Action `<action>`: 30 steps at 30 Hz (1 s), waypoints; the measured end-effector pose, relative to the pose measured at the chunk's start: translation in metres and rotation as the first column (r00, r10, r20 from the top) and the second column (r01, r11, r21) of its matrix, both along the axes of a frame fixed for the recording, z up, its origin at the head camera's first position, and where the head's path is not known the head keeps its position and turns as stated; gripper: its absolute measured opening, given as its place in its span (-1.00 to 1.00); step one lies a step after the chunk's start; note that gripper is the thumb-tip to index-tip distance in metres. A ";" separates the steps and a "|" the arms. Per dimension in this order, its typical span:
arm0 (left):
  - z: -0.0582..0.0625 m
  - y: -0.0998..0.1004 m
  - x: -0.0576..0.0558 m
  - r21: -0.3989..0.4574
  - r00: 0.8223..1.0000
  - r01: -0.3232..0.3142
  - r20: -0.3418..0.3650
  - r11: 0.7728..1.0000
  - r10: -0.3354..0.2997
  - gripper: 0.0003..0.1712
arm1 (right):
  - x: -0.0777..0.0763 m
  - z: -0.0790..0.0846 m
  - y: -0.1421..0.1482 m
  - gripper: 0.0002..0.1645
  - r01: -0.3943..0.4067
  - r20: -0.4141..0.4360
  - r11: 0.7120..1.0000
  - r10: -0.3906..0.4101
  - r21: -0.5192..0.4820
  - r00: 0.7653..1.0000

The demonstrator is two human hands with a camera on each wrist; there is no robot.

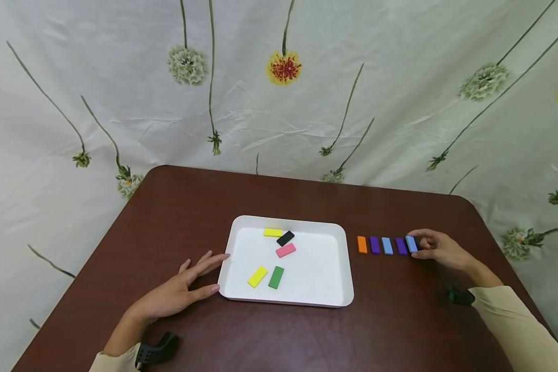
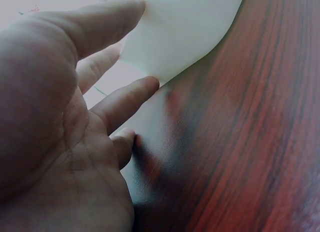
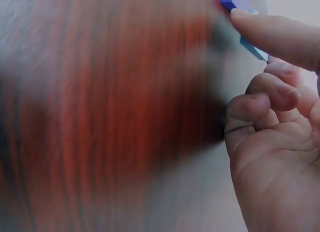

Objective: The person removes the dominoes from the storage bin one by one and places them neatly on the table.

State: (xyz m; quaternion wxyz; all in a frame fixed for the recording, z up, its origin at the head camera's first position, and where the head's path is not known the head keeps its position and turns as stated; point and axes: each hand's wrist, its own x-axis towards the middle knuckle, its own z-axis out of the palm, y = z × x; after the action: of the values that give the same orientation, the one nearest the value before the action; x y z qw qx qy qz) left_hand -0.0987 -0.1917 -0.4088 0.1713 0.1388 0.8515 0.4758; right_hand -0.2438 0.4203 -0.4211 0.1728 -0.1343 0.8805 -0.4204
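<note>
With thumb and index finger, my right hand [image 1: 439, 250] pinches a light blue block [image 1: 411, 244] at the right end of a row. To its left stand a purple block [image 1: 401, 246], another light blue block [image 1: 387, 246], a second purple block [image 1: 374, 245] and an orange block [image 1: 362, 244]. In the right wrist view the thumb partly hides the pinched block [image 3: 254, 48], and the other fingers are curled. My left hand [image 1: 179, 291] has its fingers stretched out, fingertips at the left side of the white tray [image 1: 307, 299].
Inside the tray lie two yellow blocks [image 1: 273, 232] [image 1: 258, 277], a black block [image 1: 285, 238], a pink block [image 1: 285, 250] and a green block [image 1: 276, 277]. Everything stands on a dark brown table [image 1: 288, 336]. Behind it hangs a flower-patterned cloth [image 1: 260, 113].
</note>
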 end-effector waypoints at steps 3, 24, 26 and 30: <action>0.001 0.000 0.000 -0.001 1.000 -0.003 0.000 1.000 0.003 -0.28 | 0.001 -0.001 0.003 -0.39 -0.001 -0.012 1.000 0.001 -0.012 1.000; 0.003 0.001 0.000 -0.014 1.000 -0.011 0.008 1.000 0.011 -0.29 | 0.004 -0.003 0.007 -0.36 0.016 0.024 0.996 -0.014 -0.091 1.000; 0.003 0.001 0.000 -0.013 1.000 -0.011 0.009 1.000 0.011 -0.29 | 0.004 -0.004 0.007 -0.35 0.016 0.025 0.996 -0.014 -0.093 1.000; 0.003 0.001 0.000 -0.013 1.000 -0.009 0.015 1.000 0.009 -0.29 | 0.004 -0.004 0.006 -0.32 0.012 0.026 0.995 -0.009 -0.100 1.000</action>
State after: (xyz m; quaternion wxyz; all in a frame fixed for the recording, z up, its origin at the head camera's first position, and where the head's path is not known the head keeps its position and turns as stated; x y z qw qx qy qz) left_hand -0.0992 -0.1904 -0.4061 0.1765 0.1304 0.8538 0.4720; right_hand -0.2396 0.4265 -0.4251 0.1746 -0.1329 0.8567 -0.4667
